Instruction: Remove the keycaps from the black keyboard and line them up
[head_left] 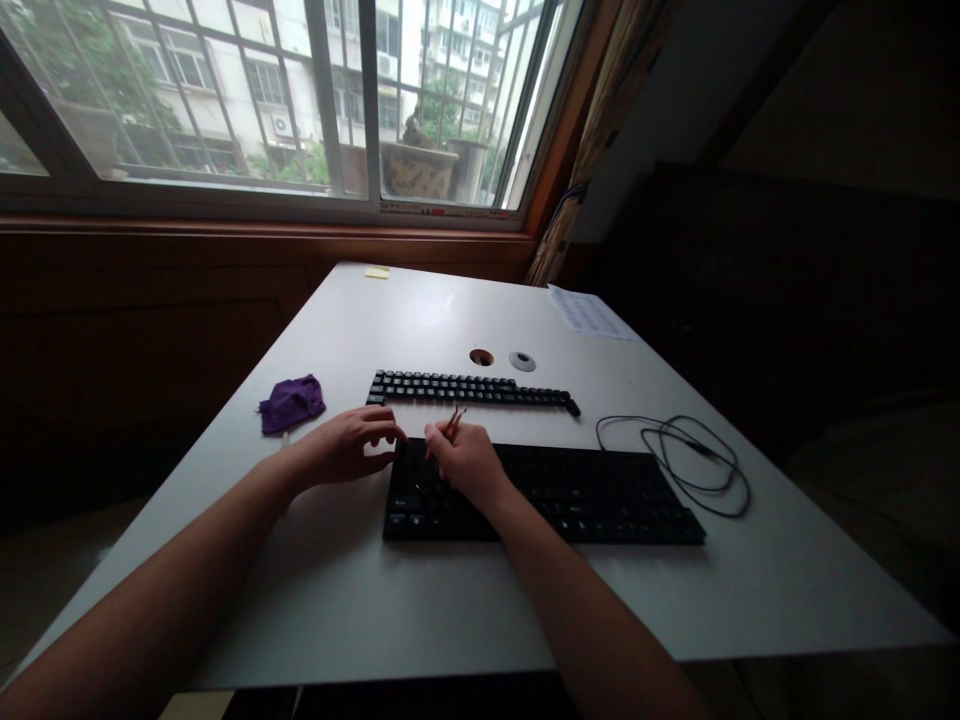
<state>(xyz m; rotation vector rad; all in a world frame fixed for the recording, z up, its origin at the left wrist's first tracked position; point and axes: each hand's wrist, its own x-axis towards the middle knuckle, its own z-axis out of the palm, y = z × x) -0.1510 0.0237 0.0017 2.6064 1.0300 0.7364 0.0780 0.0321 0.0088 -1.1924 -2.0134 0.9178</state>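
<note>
A black keyboard (600, 495) lies on the white table in front of me, and part of its left side is bare of keycaps. My right hand (469, 465) is over its left part, fingers closed round a slim reddish tool with a forked end (455, 415). The tool's lower end is hard to make out against the dark keyboard. At the keyboard's upper left corner is my left hand (349, 447), its fingers curved and apart, the fingertips at the edge. Loose black keycaps (450, 388) stand in rows just behind the keyboard.
A crumpled purple cloth (292, 403) lies to the left. The coiled black cable (697, 465) is at the right. Farther back are a round hole (481, 357), its grey cover (523, 361), a printed sheet (589, 313) and a yellow sticky note (377, 272). A barred window is beyond.
</note>
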